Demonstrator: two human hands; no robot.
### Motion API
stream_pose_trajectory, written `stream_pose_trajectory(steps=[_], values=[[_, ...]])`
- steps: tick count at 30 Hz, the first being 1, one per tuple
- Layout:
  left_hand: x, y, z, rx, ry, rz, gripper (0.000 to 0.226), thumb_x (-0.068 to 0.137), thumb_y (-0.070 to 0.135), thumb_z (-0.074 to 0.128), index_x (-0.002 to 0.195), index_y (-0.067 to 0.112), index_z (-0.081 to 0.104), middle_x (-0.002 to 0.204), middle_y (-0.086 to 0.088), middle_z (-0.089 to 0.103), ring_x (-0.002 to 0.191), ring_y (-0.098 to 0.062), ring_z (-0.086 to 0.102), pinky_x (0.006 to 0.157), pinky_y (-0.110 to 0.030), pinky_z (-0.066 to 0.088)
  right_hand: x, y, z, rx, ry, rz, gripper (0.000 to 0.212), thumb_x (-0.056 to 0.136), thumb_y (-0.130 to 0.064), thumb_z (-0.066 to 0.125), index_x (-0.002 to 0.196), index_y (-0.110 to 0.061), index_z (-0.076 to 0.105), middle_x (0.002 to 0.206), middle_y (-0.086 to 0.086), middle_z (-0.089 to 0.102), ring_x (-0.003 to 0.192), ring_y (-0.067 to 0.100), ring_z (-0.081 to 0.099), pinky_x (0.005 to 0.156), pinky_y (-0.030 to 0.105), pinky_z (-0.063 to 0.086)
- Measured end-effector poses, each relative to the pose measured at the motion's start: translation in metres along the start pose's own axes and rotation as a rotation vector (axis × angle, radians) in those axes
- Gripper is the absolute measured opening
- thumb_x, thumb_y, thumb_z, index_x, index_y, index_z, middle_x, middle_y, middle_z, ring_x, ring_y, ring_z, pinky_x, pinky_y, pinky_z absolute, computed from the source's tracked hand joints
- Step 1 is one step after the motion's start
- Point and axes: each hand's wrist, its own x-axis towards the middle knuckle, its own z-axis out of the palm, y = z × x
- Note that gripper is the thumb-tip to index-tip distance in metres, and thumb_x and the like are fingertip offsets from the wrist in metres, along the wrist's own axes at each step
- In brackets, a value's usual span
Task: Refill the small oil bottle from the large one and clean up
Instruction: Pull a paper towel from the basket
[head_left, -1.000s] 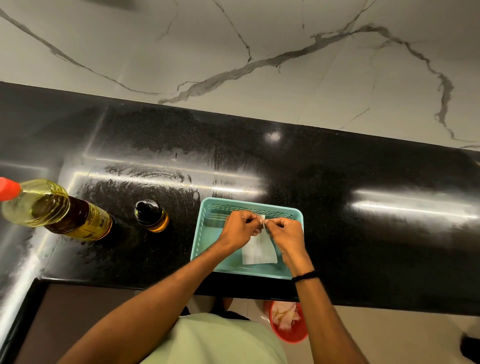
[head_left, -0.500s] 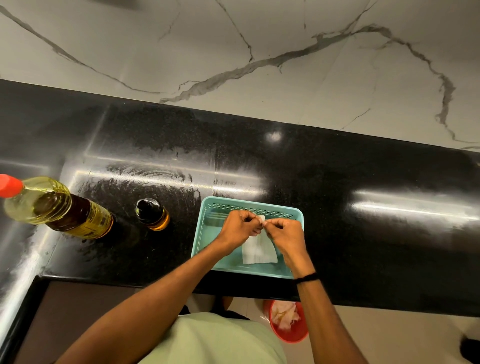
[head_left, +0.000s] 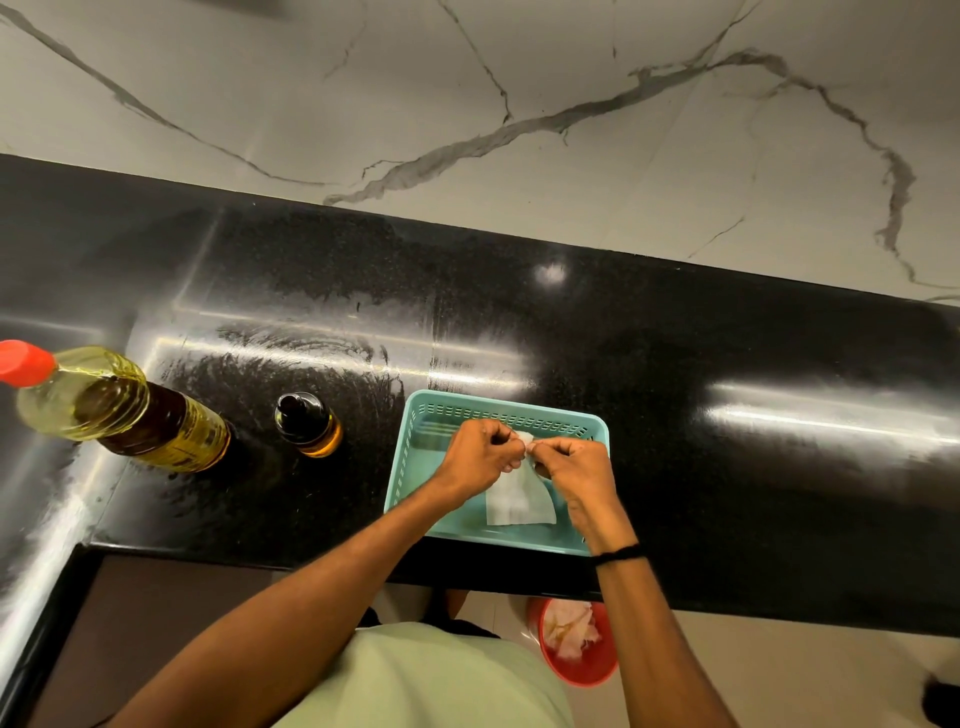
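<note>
**Both hands working a tissue over the basket**

Little is changing since the earlier frames: our hands are staying together above the basket (head_left: 597, 431), still pinching the same top edge of the tissue (head_left: 519, 501), and the bottles are not shifting. Our left hand (head_left: 480, 457) and right hand (head_left: 574, 470) are meeting knuckle to knuckle, fingers (head_left: 506, 441) curled tight on the tissue's upper corner while the rest of it is hanging down into the basket.

The tissue is looking thin, limp and very light; we judge it is likely to tear if pulled hard, so pinching near an edge with both hands and easing the layers apart is the safer hold. If it is picking up oil it is likely to go soft and cling.

The small bottle (head_left: 306, 423) is standing capped just left of the basket, and the big bottle (head_left: 124, 410), red cap on, is standing further left, both upright on the bench (head_left: 727, 338). We expect both to be slick with oil; gripping their bodies low would be steadier than the caps.

The basket is sitting right at the bench's near edge, so we are taking care not to push it towards ourselves. Open bench is lying wide to the right and behind. A red bin (head_left: 576, 670) is waiting on the floor below.
</note>
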Motion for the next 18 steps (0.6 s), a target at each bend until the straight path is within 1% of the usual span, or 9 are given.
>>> stream_pose_trajectory(steps=[2,5,7,8,10,11,14,16,18], values=[[-0.001,0.001,0.000,-0.036,-0.007,-0.022,0.013,0.088,0.004,0.064,0.076,0.008,0.069,0.076,-0.014,0.071,0.070,-0.017,0.066,0.071,-0.030,0.058,0.003,0.002,0.000,0.005,0.049,0.048,0.015,0.082,-0.004,0.070,0.068,-0.002,0.073,0.070,0.015,0.071,0.065,0.021,0.060,0.079,0.050,0.057],[-0.003,-0.002,-0.003,-0.065,0.001,-0.050,0.010,0.090,0.008,0.064,0.080,0.007,0.065,0.075,-0.009,0.069,0.073,-0.018,0.066,0.074,-0.033,0.058,0.008,0.007,-0.001,-0.062,0.120,0.038,0.022,0.080,-0.015,0.067,0.062,-0.004,0.069,0.066,0.010,0.071,0.065,0.030,0.068,0.076,0.053,0.059],[-0.004,-0.004,-0.007,-0.076,0.031,-0.075,0.008,0.091,0.011,0.063,0.085,0.006,0.062,0.078,-0.009,0.069,0.074,-0.017,0.066,0.077,-0.034,0.058,0.007,0.008,-0.001,-0.188,0.157,-0.002,0.027,0.081,-0.021,0.066,0.061,-0.003,0.066,0.063,0.011,0.070,0.068,0.033,0.068,0.072,0.047,0.059],[-0.006,-0.005,-0.010,-0.085,0.053,-0.090,0.008,0.091,0.012,0.062,0.087,0.005,0.060,0.081,-0.010,0.068,0.076,-0.017,0.066,0.077,-0.034,0.058,0.004,0.005,-0.002,-0.253,0.173,-0.018,0.027,0.082,-0.021,0.065,0.062,-0.003,0.066,0.064,0.011,0.069,0.069,0.032,0.067,0.070,0.041,0.057],[-0.010,-0.005,-0.013,-0.119,0.110,-0.122,0.014,0.093,0.015,0.058,0.093,0.001,0.057,0.087,-0.012,0.067,0.082,-0.019,0.067,0.076,-0.030,0.058,-0.001,-0.001,-0.004,-0.373,0.214,-0.034,0.019,0.083,-0.019,0.064,0.072,-0.004,0.066,0.073,0.009,0.070,0.073,0.027,0.064,0.065,0.029,0.046],[-0.013,-0.005,-0.015,-0.140,0.142,-0.134,0.017,0.094,0.016,0.056,0.097,-0.002,0.056,0.091,-0.013,0.066,0.084,-0.019,0.067,0.075,-0.027,0.059,-0.001,-0.001,-0.004,-0.432,0.232,-0.039,0.015,0.084,-0.017,0.063,0.078,-0.004,0.065,0.077,0.008,0.070,0.074,0.025,0.062,0.064,0.027,0.041],[-0.022,-0.004,-0.020,-0.203,0.245,-0.164,0.020,0.099,0.019,0.050,0.100,-0.001,0.053,0.101,-0.013,0.066,0.091,-0.020,0.067,0.075,-0.025,0.059,-0.002,-0.002,-0.003,-0.591,0.267,-0.074,0.009,0.086,-0.011,0.057,0.088,-0.003,0.060,0.085,0.014,0.069,0.081,0.032,0.063,0.064,0.027,0.035],[-0.025,-0.003,-0.023,-0.282,0.337,-0.200,0.020,0.102,0.021,0.045,0.097,0.004,0.054,0.102,-0.014,0.066,0.094,-0.023,0.068,0.078,-0.030,0.060,-0.003,-0.001,-0.003,-0.658,0.280,-0.099,0.009,0.088,-0.008,0.055,0.094,-0.001,0.056,0.091,0.017,0.068,0.086,0.036,0.064,0.064,0.029,0.035],[-0.025,-0.001,-0.026,-0.350,0.463,-0.248,0.023,0.101,0.023,0.044,0.094,0.006,0.057,0.100,-0.016,0.067,0.091,-0.025,0.069,0.074,-0.035,0.061,-0.005,0.000,-0.004,-0.712,0.284,-0.130,0.014,0.089,-0.008,0.056,0.100,0.000,0.054,0.097,0.021,0.067,0.090,0.038,0.064,0.066,0.032,0.038]])
